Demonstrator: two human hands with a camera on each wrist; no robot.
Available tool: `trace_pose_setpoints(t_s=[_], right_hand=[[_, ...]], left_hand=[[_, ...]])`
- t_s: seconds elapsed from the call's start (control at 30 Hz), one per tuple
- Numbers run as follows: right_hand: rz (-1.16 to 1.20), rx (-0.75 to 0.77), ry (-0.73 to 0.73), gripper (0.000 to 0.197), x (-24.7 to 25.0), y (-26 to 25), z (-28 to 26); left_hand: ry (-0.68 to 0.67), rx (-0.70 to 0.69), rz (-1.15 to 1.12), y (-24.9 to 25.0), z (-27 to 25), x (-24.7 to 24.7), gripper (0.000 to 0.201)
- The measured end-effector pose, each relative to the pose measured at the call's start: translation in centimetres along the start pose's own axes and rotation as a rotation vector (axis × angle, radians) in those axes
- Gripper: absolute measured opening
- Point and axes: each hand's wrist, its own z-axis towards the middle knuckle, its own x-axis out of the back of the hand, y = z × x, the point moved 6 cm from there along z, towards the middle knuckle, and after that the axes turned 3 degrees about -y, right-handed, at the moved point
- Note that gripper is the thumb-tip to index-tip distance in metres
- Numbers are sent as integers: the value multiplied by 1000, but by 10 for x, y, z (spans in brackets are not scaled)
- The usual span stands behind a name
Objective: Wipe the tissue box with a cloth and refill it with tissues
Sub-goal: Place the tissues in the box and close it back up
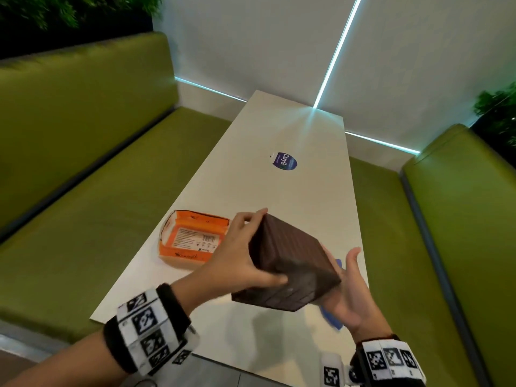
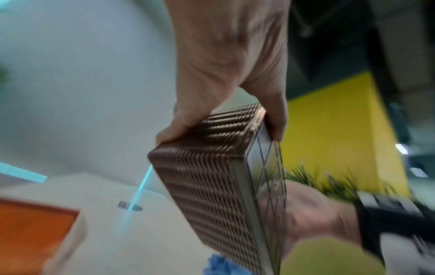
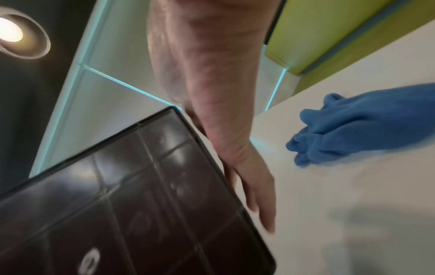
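The left hand [image 1: 240, 255] grips the dark brown ribbed plastic tissue box [image 1: 290, 263] by its end, thumb on the near face, fingers over the far edge, tilted above the white table [image 1: 307, 191]. The right hand [image 1: 349, 291] lies flat and relaxed against its underside. The crumpled blue cloth [image 3: 357, 126] lies beneath. Left, the orange tissue pack [image 1: 190, 238]; farther, a round blue sticker [image 1: 284, 161].

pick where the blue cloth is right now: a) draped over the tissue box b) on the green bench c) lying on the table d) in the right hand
c: the blue cloth lies bunched on the white table, apart from the right hand, whose straight fingers lie along the dark tissue box that the left hand grips.
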Motion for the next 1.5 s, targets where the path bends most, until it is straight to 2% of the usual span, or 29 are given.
trace_pose_setpoints(t_s=[0.07, 0.13, 0.2, 0.3, 0.37, 0.43, 0.5, 0.53, 0.57, 0.6, 0.67, 0.7, 0.73, 0.77, 0.87, 1.0, 1.17, 1.5], right_hand=[[-65, -149, -25, 95, -2, 12, -6], [-37, -191, -9, 84, 0, 20, -7], [14, -202, 25, 77, -2, 23, -8], [-21, -323, -15, 63, -11, 27, -13], [-84, -279, -27, 49, -11, 23, -14], [-87, -165, -41, 50, -14, 19, -15], [-70, -26, -80, 40, -24, 15, -18], [-62, 32, -94, 33, -25, 14, -19], [-61, 87, -92, 25, -26, 14, -20], [-69, 135, -93, 26, -24, 14, -20], [-124, 210, -83, 54, -20, 16, -16], [-169, 238, -63, 60, -23, 18, -15], [-207, 272, -40, 55, -25, 19, -14], [-249, 304, -15, 45, -28, 19, -12], [-325, 378, 76, 31, -34, 15, -2], [-282, 377, 176, 18, -26, 17, 22], [-292, 306, 229, 38, -8, 32, 53], [-371, 328, 167, 38, 0, 37, 75]], left_hand=[[-48, -239, 201, 13, -18, -10, 115], [-99, -396, 323, 15, -31, -19, 107], [-115, -487, 358, 13, -38, -21, 100], [-124, -574, 425, 6, -42, -14, 93], [-141, -597, 471, -2, -41, -10, 92], [-138, -521, 496, -15, -35, -6, 107], [-180, -305, 385, -35, -28, -1, 133], [-222, -198, 276, -44, -27, -1, 138], [-269, -126, 144, -48, -26, -2, 135], [-299, -88, 14, -50, -24, -5, 125], [-280, -34, -160, -50, -19, -10, 84], [-230, 0, -201, -51, -14, -11, 60], [-177, 41, -220, -52, -10, -11, 44], [-136, 76, -222, -55, -6, -12, 37], [-76, 137, -139, -65, 6, -13, 40], [-6, 194, -43, -86, 31, -18, 40], [19, 277, 37, -112, 48, -24, 35], [44, 254, 38, -120, 56, -23, 33]])
